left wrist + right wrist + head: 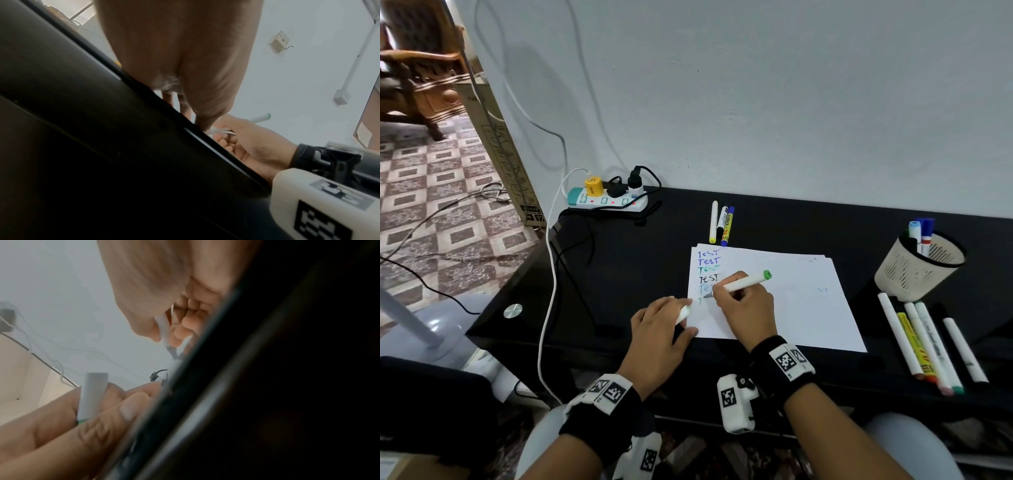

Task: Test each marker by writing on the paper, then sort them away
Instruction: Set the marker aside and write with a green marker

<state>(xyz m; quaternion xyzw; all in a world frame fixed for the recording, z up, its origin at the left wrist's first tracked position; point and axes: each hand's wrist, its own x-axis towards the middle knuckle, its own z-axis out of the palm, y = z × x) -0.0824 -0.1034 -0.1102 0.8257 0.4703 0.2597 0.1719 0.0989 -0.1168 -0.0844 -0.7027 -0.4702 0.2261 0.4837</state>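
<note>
My right hand (743, 301) grips a white marker with a green end (748, 281), its tip down on the white paper (791, 308) below several lines reading "TEST" (709, 270). In the right wrist view the marker's barrel (163, 328) runs between thumb and fingers. My left hand (661, 329) rests at the paper's left edge and holds the marker's white cap (683, 313) between its fingers; the cap (92, 395) shows a green rim from the right wrist. The left wrist view shows the right hand (246, 142) with the marker (261, 118) from below.
Three markers (722, 224) lie beyond the paper. A mesh cup (917, 263) with markers stands at the right, and several more markers (928, 342) lie in front of it. A power strip (607, 200) with cables sits at the black table's (619, 267) back left corner.
</note>
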